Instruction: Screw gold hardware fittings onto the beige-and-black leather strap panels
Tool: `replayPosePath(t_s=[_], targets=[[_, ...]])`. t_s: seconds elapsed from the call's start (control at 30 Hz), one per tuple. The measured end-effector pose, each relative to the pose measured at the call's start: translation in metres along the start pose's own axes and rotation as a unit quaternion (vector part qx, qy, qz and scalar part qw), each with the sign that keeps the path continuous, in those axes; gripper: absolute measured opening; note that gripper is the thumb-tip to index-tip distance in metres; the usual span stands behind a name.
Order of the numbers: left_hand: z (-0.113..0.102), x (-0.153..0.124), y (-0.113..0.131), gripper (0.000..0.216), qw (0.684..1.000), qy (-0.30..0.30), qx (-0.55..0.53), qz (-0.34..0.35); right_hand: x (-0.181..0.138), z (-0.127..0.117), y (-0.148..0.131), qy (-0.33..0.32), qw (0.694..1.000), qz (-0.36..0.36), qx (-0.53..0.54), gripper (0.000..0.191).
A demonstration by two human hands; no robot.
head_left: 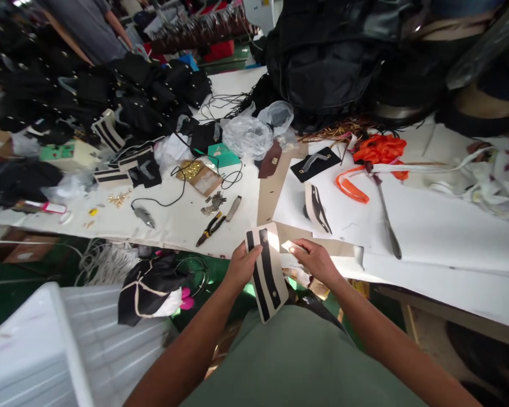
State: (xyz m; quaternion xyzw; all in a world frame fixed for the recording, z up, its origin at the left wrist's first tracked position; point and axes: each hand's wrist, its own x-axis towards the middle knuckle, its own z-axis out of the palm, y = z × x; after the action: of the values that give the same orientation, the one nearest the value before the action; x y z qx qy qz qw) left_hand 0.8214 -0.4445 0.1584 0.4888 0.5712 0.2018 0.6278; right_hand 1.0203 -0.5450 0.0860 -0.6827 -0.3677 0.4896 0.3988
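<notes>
My left hand point(242, 265) grips a flat beige panel with black stripes point(268, 277) by its left edge, thumb on top. Small round metal fittings show on the panel's dark stripe. Close to its right edge, my right hand point(316, 259) is closed on a small white flat piece point(287, 245), too small and bright to name. Beyond the hands, a similar curved striped panel point(317, 208) sits on the white-topped table point(343, 249). Yellow-and-black pliers point(211, 229) and a grey-handled utility knife point(234, 208) lie to the left.
Black fabric pieces point(148, 85) are heaped at the far left. A large black bag point(326, 73) stands at the back. Orange strips point(377, 150) and a long metal tool point(387, 220) lie on the right. A white plastic crate point(63, 339) stands below, at left.
</notes>
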Motion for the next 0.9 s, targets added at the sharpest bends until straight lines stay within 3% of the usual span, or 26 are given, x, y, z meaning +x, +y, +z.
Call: replayPosePath(t_s=[0.23, 0.4, 0.5, 0.6, 0.77, 0.9], targets=[[0.021, -0.005, 0.006, 0.032, 0.999, -0.041, -0.029, 0.019, 0.0, -0.013, -0.061, -0.043, 0.993, -0.058, 0.093, 0.042], [0.031, -0.018, 0.007, 0.025, 0.997, -0.043, -0.034, 0.051, 0.0, -0.017, -0.076, -0.062, 0.994, -0.056, 0.074, 0.045], [0.044, -0.033, 0.007, 0.029, 0.996, -0.003, -0.028, 0.083, -0.003, -0.023, -0.077, -0.069, 0.994, -0.08, 0.013, 0.046], [0.066, -0.05, 0.006, 0.033, 0.991, 0.076, -0.027, 0.107, -0.006, -0.037, -0.075, -0.08, 0.99, -0.11, -0.032, 0.047], [0.107, -0.076, -0.001, 0.025, 0.976, 0.187, -0.026, 0.107, -0.018, -0.074, -0.068, -0.188, 0.958, -0.192, -0.099, 0.043], [0.132, -0.097, -0.003, 0.019, 0.966, 0.238, 0.005, 0.098, -0.037, -0.096, -0.063, -0.209, 0.94, -0.214, -0.165, 0.044]])
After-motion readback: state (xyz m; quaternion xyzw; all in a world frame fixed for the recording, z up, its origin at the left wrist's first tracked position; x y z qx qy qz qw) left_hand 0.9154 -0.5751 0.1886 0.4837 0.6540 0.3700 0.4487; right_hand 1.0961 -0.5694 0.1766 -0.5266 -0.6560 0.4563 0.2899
